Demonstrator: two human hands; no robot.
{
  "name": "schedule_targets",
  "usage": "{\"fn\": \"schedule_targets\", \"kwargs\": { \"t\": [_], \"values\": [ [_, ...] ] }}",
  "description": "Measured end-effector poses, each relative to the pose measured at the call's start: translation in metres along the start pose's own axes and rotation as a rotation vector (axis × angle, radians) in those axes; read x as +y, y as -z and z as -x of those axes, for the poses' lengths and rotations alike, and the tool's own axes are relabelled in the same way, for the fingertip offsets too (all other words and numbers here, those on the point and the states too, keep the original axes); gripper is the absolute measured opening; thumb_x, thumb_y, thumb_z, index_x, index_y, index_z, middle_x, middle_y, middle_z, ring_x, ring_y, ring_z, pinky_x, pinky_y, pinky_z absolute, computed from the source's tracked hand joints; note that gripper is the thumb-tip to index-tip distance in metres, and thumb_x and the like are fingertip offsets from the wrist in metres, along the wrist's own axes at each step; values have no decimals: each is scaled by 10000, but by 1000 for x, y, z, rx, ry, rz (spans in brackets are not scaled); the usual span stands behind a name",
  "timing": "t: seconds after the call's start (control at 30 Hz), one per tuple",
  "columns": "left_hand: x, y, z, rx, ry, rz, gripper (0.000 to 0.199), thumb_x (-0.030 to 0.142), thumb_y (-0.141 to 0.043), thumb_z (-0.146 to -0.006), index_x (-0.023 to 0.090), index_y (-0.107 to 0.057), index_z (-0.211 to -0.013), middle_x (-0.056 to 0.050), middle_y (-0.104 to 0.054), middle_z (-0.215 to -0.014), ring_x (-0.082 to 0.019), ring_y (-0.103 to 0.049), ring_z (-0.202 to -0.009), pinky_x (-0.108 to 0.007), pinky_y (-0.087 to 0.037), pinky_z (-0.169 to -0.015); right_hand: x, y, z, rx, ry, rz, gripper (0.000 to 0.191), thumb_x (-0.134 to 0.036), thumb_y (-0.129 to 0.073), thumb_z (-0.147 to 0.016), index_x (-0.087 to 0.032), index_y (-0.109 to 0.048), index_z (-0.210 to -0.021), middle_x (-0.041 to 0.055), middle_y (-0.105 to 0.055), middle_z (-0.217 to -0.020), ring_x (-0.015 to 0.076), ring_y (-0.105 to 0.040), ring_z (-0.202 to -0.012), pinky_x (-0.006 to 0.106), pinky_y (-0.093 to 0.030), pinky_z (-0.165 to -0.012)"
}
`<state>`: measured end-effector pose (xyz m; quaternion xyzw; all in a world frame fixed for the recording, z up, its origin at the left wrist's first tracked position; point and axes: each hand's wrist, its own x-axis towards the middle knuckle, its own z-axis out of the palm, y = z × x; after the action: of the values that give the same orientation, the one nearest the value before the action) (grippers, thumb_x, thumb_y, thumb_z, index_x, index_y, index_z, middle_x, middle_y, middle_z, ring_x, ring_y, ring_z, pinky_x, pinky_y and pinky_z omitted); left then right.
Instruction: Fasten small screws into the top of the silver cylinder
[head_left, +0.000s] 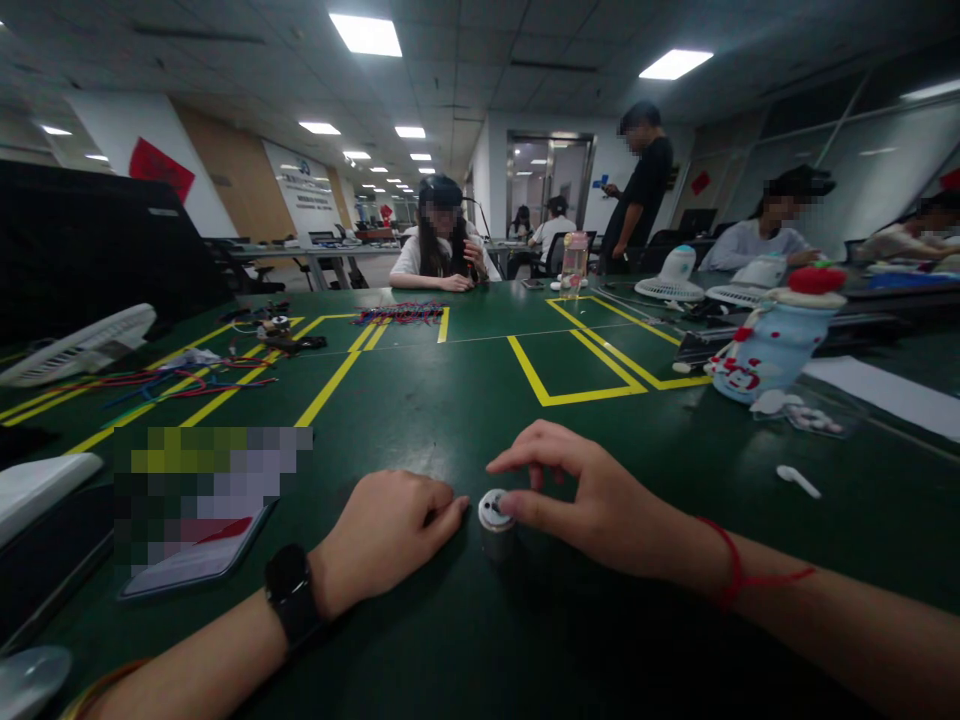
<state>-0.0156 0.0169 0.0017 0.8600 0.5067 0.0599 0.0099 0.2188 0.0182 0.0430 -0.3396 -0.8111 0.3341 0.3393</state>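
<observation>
A small metal cylinder (497, 545) with a white round top stands upright on the dark green table. Dark spots like holes or terminals show on that top; its exact kind I cannot tell. My right hand (574, 480) is just right of it, fingers apart and arched, the thumb tip at the edge of the white top. Whether the thumb presses on it is unclear. On the other side my left hand (397, 525) rests on the table, its fingers curled under and thumb tip close to the cylinder. The inside of that hand is hidden.
At left lie a plastic-sleeved card (217, 545), loose wires (187, 375) and a white fan (82, 345). Yellow tape (592, 395) marks the table. A blue bottle (776, 345), a small bag (814, 415) and a white earbud (799, 480) are at right. A person (439, 235) sits opposite.
</observation>
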Motion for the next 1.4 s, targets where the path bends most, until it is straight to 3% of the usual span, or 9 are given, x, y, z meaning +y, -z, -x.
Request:
{"fn": "schedule_targets", "kwargs": {
  "t": [0.17,0.27,0.43,0.53,0.67,0.8,0.97,1.13,1.4],
  "values": [
    [-3,-1,0,-9,-24,7,462,424,-358,-967,193,-559,-620,12,-540,-564,-129,-458,-508,-277,-181,-517,48,20,-3,424,-266,-255,277,-418,-623,-808,-158,-661,-896,4,-578,-734,112,-503,-625,251,-410,-582],
    [-4,-2,0,-13,-32,16,466,430,-346,-971,192,-550,-626,12,-530,-566,-130,-457,-510,-278,-183,-517,75,27,-5,472,-373,-279,311,-435,-591,-812,-136,-649,-872,0,-554,-689,102,-475,-564,244,-367,-515],
    [-3,-1,1,1,2,60,422,431,-361,-966,198,-536,-660,15,-539,-594,-141,-476,-534,-271,-209,-520,80,24,-4,370,-362,-244,274,-393,-575,-836,-139,-676,-861,6,-582,-696,110,-501,-592,250,-385,-550],
    [-3,0,1,38,55,145,279,408,-402,-954,216,-546,-811,18,-590,-680,-152,-526,-592,-256,-251,-528,69,22,-2,243,-324,-124,225,-350,-587,-843,-153,-695,-854,19,-620,-723,134,-538,-654,272,-412,-606],
    [-3,1,0,70,82,217,147,348,-421,-951,253,-497,-1033,31,-626,-753,-163,-573,-647,-252,-298,-553,46,20,3,-34,-63,275,151,-264,-596,-853,-191,-701,-934,41,-654,-887,161,-561,-797,306,-430,-712],
    [-2,1,0,69,76,209,134,333,-419,-953,267,-485,-1049,32,-648,-788,-175,-596,-680,-260,-320,-573,17,7,3,-1,85,210,175,-242,-591,-873,-196,-658,-1029,35,-622,-979,142,-560,-871,277,-452,-758],
    [0,3,-1,55,77,190,137,346,-439,-943,273,-514,-1030,23,-666,-815,-185,-611,-702,-263,-330,-574,-2,-8,0,14,96,123,87,-256,-671,-818,-196,-690,-877,27,-587,-983,141,-560,-911,280,-445,-819],
    [0,4,-1,49,64,193,145,348,-433,-944,275,-527,-1026,24,-664,-830,-181,-608,-715,-265,-341,-584,6,4,4,106,37,53,96,-278,-620,-862,-203,-675,-886,18,-597,-926,135,-560,-837,270,-446,-717],
    [-1,4,0,32,60,201,135,350,-428,-946,278,-520,-1014,38,-635,-787,-166,-576,-670,-262,-333,-577,32,12,20,-225,21,267,104,-279,-680,-803,-219,-729,-872,36,-593,-979,167,-553,-913,327,-441,-828]
  ]
}}
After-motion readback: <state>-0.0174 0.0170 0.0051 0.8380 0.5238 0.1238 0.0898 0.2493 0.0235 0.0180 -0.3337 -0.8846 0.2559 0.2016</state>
